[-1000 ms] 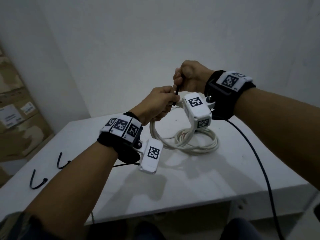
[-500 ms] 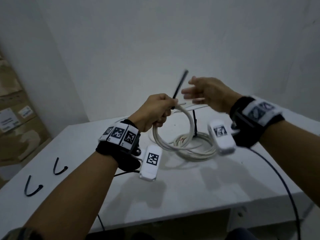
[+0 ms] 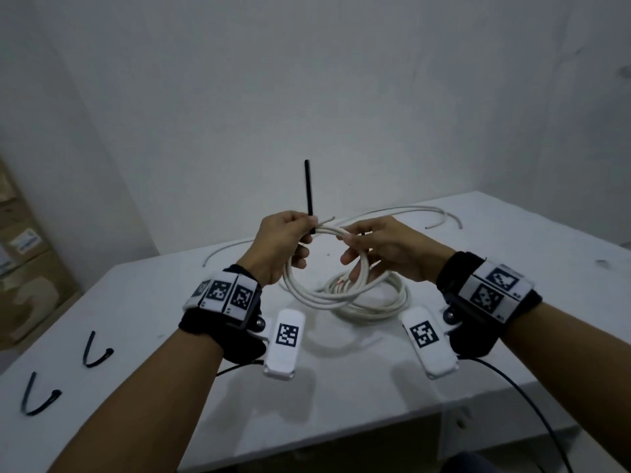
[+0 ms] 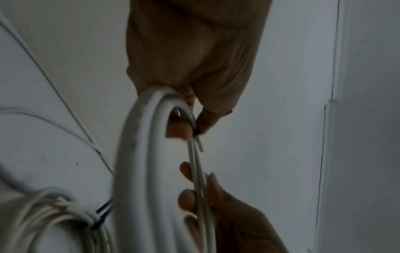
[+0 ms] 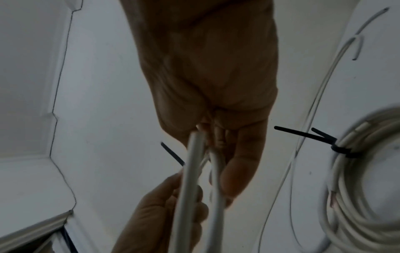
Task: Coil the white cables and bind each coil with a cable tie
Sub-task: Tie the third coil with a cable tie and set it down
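We see the white table (image 3: 341,387) running from its near edge at 6 o'clock to the wall, with bare surface open at 7 and 5 o'clock. A bound cable coil (image 3: 372,298) lies at the centre, its black tie (image 5: 337,147) cinched on one side. A loose white cable (image 3: 392,213) trails along the far edge at 1 o'clock. We hold a second coil (image 3: 317,291) raised above the table: our left hand (image 3: 280,247) has its fingers curled round the strands and the upright black cable tie (image 3: 309,189); our right hand (image 3: 382,247) curls round the coil's strands beside it. Two spare ties (image 3: 95,351) lie at 8 o'clock near the left edge.
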`<move>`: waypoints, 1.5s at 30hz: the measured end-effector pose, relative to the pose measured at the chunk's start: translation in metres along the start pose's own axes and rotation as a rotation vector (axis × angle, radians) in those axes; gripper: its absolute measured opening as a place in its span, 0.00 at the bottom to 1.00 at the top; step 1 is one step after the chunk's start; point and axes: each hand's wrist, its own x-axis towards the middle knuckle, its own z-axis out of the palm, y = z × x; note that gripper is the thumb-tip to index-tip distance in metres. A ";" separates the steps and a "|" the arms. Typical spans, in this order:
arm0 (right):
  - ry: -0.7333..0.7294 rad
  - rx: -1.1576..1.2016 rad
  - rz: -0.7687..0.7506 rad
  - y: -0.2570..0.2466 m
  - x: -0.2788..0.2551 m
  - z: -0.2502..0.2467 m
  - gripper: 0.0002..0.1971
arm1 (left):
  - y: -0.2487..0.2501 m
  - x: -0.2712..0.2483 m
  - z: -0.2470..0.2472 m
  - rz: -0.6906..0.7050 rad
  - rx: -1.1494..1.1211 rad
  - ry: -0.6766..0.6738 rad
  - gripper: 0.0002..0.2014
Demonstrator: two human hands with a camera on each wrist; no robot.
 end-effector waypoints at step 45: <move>0.404 0.128 -0.113 0.046 -0.003 0.000 0.10 | -0.043 -0.010 0.010 -0.012 -0.112 0.108 0.09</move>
